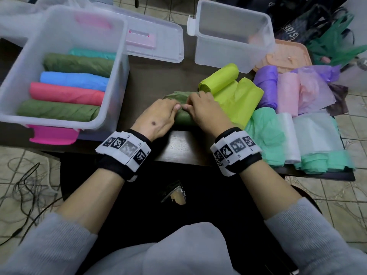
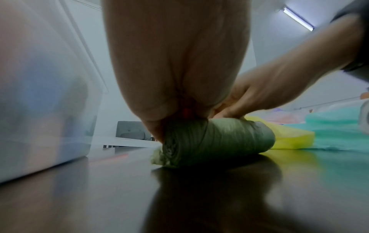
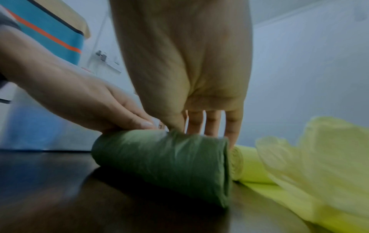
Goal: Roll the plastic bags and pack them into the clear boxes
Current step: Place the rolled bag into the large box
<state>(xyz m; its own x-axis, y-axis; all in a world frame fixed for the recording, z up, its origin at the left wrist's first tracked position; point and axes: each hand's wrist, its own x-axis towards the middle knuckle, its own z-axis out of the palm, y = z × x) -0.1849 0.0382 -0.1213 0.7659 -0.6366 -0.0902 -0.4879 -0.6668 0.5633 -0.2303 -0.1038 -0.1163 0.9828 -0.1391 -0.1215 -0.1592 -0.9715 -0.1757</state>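
Item: olive-green plastic bag being rolled at centre frame, between two clear boxes.

Dark bench point(image 1: 156, 80) is carrying everything. Large clear box point(image 1: 117, 62), upper left of the frame, is holding five finished rolls lying side by side, seemingly to fill its floor in rows; smaller clear box point(image 1: 200, 52), upper centre, is showing no rolls inside. Loose and rolled bags, the lime one point(image 1: 234, 90) nearest, are waiting at right, likely within reach for later turns. Olive-green roll point(image 1: 183, 119) is lying on the bench directly under both grips. Left hand point(image 1: 158, 118) and right hand point(image 1: 206, 114) are pressing down on its top with fingers bent over it, thumbs nearly meeting, probably keeping the winding tight.
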